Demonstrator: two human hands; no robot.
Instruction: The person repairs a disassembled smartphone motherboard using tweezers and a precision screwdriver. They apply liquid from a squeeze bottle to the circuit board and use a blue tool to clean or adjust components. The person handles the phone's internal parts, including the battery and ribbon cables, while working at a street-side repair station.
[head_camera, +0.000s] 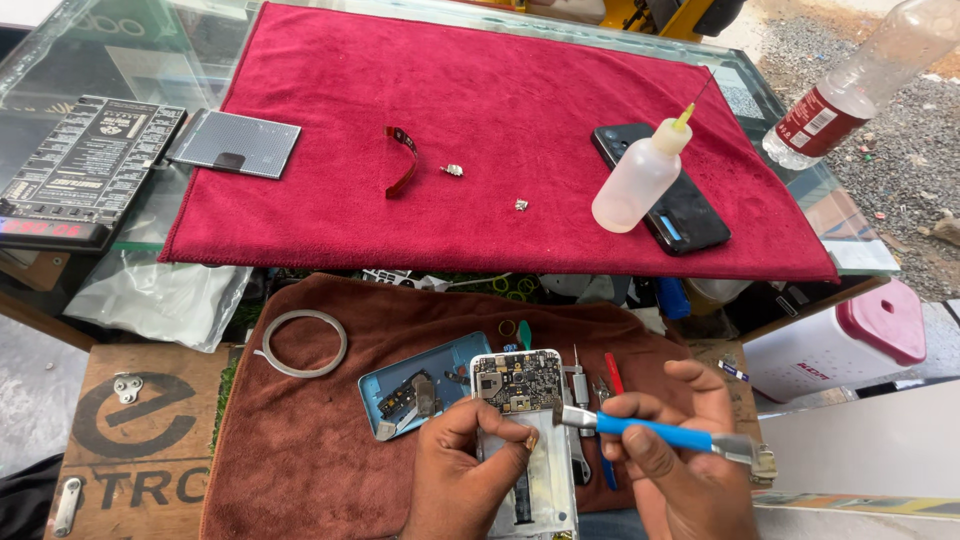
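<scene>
Steadying the opened phone (520, 400) by its edges with our closed left hand (465, 470), our right hand (680, 455) pinches the blue-handled tool (650, 432); the exposed board looks fragile.

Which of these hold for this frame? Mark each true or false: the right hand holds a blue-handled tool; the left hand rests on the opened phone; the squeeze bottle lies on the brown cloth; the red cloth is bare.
1. The right hand holds a blue-handled tool. True.
2. The left hand rests on the opened phone. True.
3. The squeeze bottle lies on the brown cloth. False: it stands on the red cloth.
4. The red cloth is bare. False: a dark phone and small parts lie on it.
</scene>
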